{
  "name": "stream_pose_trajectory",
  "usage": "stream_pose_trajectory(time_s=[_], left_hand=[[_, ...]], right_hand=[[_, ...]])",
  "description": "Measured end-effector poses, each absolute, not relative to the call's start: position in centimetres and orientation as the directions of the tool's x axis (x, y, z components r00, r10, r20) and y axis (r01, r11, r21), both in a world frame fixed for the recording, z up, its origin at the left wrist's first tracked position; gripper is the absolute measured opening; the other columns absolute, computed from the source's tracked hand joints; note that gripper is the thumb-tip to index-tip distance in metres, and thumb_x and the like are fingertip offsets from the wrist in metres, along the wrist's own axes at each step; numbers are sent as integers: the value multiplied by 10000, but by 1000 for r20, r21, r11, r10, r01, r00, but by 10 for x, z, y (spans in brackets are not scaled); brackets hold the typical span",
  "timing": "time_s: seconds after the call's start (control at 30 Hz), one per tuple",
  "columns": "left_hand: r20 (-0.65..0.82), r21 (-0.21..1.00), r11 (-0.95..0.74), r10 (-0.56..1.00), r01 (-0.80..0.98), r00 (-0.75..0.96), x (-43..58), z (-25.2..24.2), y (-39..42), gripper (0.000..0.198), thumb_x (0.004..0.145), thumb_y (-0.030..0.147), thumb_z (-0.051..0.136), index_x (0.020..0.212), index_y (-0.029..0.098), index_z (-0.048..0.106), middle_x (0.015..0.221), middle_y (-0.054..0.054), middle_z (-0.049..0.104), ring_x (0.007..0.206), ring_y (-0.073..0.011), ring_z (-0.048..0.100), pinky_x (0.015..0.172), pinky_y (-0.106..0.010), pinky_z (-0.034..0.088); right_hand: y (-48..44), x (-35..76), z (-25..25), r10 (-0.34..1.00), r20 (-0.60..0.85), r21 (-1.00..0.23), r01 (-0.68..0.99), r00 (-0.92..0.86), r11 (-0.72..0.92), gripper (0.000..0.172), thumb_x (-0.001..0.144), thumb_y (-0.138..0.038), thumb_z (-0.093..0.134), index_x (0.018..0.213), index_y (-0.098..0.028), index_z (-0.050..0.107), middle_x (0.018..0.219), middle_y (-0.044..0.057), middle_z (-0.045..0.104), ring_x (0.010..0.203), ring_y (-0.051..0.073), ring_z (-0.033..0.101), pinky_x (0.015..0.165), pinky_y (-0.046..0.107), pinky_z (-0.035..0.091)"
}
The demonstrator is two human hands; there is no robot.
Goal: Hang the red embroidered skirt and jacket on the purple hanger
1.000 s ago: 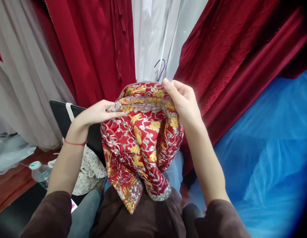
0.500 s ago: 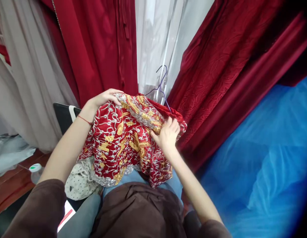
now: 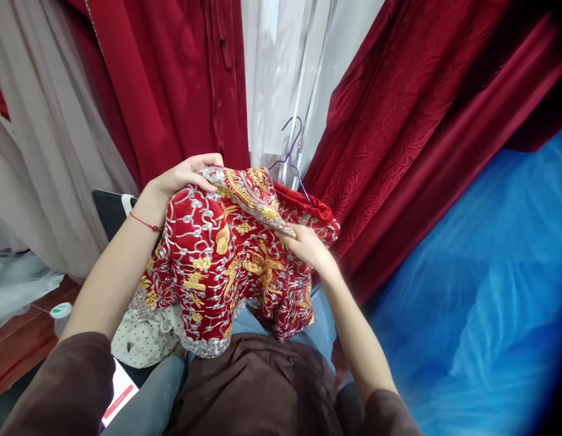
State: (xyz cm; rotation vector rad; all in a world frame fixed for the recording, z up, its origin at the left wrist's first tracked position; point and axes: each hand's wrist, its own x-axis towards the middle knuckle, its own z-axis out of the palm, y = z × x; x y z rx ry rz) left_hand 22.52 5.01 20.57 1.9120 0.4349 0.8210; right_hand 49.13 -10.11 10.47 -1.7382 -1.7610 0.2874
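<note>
A red garment [image 3: 203, 242] with silver and gold embroidery hangs bunched over my lap. My left hand [image 3: 188, 174] grips its upper left edge, the thumb on the near side and the fingers behind the cloth. My right hand [image 3: 301, 243] pinches the silver-trimmed edge toward the right, with the fingertips partly hidden by the fold. A purple wire hanger [image 3: 292, 158] sticks up out of the garment's red-lined opening, beyond my right hand.
Red curtain-like fabric [image 3: 172, 85] hangs ahead, with white cloth [image 3: 276, 72] between its parts. Blue fabric [image 3: 481, 290] spreads at the right. Left of my lap are a dotted cream cloth [image 3: 147, 339], a white-capped bottle [image 3: 61, 316] and a dark chair back [image 3: 111, 212].
My right hand has gone from lying spread on the garment to pinching its trimmed edge. That edge is lifted, showing more of the opening. The lower hem at the left has shifted.
</note>
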Motion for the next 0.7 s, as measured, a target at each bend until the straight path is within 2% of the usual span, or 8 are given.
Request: stream_pose_trajectory(time_s=[0.1,0.17,0.27,0.4,0.5,0.57,0.63,0.7], left_hand=[[418,868,-481,575,-122,703,222,210,50,315,598,136,783,869,156,624,826,-25,726,961,-287,720,911,-410,575],[428,860,-498,579,-115,694,223,215,47,350,618,152,784,948,159,667,903,-34,744,1027,-308,707,951,-420,558],[328,878,-479,610,5,721,225,225,42,392,641,174,800,1025,183,720,963,-29,753,1086,-312,692,950,-414,556],[202,862,-481,615,161,762,222,236,42,327,588,204,847,903,184,760,866,-29,757,1023,-307,710,876,-395,574],[310,830,-553,566,73,764,218,240,48,332,467,226,878,758,153,736,749,-38,749,853,-298,723,820,-396,578],[385,821,-571,540,-10,748,219,240,52,360,399,250,887,688,136,704,695,-52,739,805,-316,715,795,-414,576],[442,822,-563,540,-83,717,227,240,54,389,377,268,895,682,134,694,711,-67,747,868,-352,710,814,-432,571],[486,827,-547,580,-129,654,241,239,52,388,445,280,895,757,144,710,830,-72,775,1031,-368,683,895,-429,552]], right_hand=[[-112,501,122,918,396,-705,631,-28,324,298,894,-446,567,748,-190,606,680,-14,587,639,139,513,646,267,418],[-120,502,136,873,488,-754,496,-16,430,324,852,-516,625,803,-196,637,714,-12,614,672,148,542,658,277,451],[-134,501,162,812,583,-763,366,31,533,371,776,-566,723,908,-222,681,806,7,673,766,183,617,697,311,508],[-134,511,190,764,644,-721,373,48,584,508,636,-694,788,838,-238,692,803,16,687,809,219,660,672,336,535],[-119,524,197,765,642,-702,358,-55,616,663,475,-850,748,694,-229,668,714,18,664,776,229,664,631,339,529],[-109,528,198,757,638,-699,306,-138,646,724,440,-924,677,616,-223,645,648,23,637,710,226,656,590,346,519],[-102,527,198,742,648,-686,292,-172,666,734,465,-941,644,600,-220,644,653,31,634,703,230,655,585,356,519],[-99,520,199,720,680,-648,344,-139,679,710,528,-919,642,651,-221,673,742,41,655,800,246,669,642,373,535]])
